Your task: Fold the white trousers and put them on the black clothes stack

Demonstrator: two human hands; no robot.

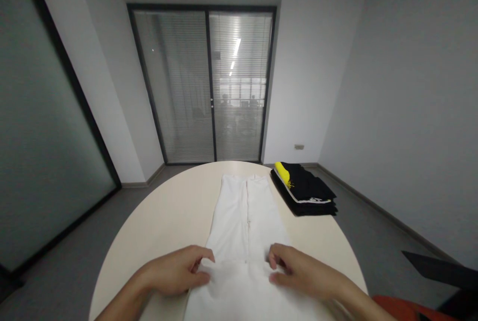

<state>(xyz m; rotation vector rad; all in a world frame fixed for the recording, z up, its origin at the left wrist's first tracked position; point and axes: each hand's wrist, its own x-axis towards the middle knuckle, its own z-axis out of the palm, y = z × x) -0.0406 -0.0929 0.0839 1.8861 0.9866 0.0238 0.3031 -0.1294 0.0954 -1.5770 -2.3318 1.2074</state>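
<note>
White trousers (233,221) lie lengthwise on the round table, their two legs side by side and pointing to the far edge. A crease runs across the cloth between my hands. At the left edge my left hand (179,270) is closed, with some cloth between its thumb and forefinger. My right hand (298,271) is on the right side of the trousers, fingers curled and thumb near the forefinger at the cloth. The near end of the trousers runs out of view at the bottom.
A stack of folded dark clothes (308,191), with a yellow piece on top, sits at the table's right rear. The pale round table (164,211) has a curved edge. An orange-red chair seat (407,308) shows at lower right. Beyond stands a glazed door with blinds (182,87).
</note>
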